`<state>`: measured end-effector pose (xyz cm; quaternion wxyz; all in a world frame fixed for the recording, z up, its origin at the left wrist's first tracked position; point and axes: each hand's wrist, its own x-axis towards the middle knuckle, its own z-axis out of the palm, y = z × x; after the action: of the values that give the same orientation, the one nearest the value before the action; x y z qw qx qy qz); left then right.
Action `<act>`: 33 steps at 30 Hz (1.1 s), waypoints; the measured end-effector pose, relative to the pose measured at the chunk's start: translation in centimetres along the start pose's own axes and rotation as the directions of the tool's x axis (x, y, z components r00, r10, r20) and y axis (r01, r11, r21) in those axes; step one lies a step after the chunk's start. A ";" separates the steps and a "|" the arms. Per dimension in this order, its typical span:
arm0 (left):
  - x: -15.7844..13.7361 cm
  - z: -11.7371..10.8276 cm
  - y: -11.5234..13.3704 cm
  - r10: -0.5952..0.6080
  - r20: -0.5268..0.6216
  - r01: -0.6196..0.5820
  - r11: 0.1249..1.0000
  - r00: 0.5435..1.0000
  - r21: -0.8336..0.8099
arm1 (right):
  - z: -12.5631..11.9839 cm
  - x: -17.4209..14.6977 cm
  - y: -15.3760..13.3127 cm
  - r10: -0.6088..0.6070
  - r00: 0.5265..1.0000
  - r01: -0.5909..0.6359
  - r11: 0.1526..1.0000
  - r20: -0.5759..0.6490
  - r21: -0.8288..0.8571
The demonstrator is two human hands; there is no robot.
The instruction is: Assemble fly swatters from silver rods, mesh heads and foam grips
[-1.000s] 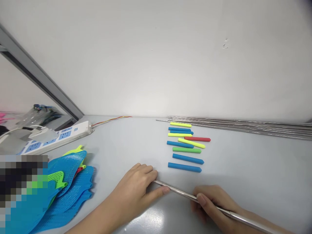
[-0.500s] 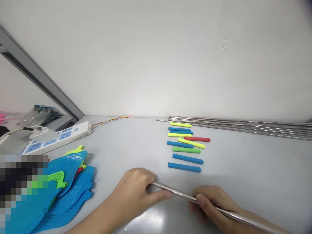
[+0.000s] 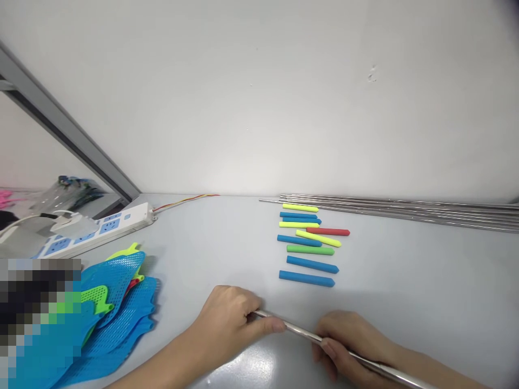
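A shiny metal telescopic rod (image 3: 302, 333) slants across the front of the table, running down to the right past the frame's lower edge. My left hand (image 3: 233, 319) is closed around its thinner upper end, thumb laid along it; the tip is hidden in the fingers. Farther down the rod, my right hand (image 3: 348, 343) grips it between thumb and fingers. Just beyond the hands lie several coloured plastic handle sleeves with pointed ends, among them a blue sleeve (image 3: 307, 279), a green sleeve (image 3: 310, 250) and a red sleeve (image 3: 330, 232).
Several thin metal rods (image 3: 405, 210) lie along the wall at the back right. At the left is a pile of perforated blue, green and yellow fly swatter heads (image 3: 121, 313). Behind it sits a white power strip (image 3: 140, 214) with plugs. A grey frame post (image 3: 77, 129) slants behind.
Both hands and the rod have shifted slightly down, toward me. The right hand has also moved a little left along with the rod. The sleeves and swatter heads stay put.
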<state>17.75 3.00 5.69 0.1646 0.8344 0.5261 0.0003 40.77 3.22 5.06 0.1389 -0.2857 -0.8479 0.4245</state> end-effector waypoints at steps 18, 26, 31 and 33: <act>-0.4 0.4 0.3 0.173 -0.015 -0.174 0.984 0.985 -0.031 | 0.1 0.2 0.8 -0.020 0.998 0.019 1.000 0.055 0.013; -0.6 0.3 0.6 0.188 0.004 -0.187 0.981 0.982 -0.050 | 0.5 0.3 1.1 -0.015 0.999 0.015 1.000 0.046 0.004; -0.8 0.5 0.8 0.209 0.008 -0.208 0.976 0.978 -0.059 | 1.4 0.4 1.8 0.000 1.000 0.000 1.000 0.008 -0.031; -0.8 0.5 0.9 0.202 0.007 -0.201 0.978 0.979 -0.063 | 1.3 0.3 1.7 -0.008 1.000 0.009 0.999 0.016 -0.033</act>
<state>18.24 1.81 5.60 0.1928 0.8778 0.4376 0.0276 40.54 3.45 2.91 0.1292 -0.2809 -0.8570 0.4123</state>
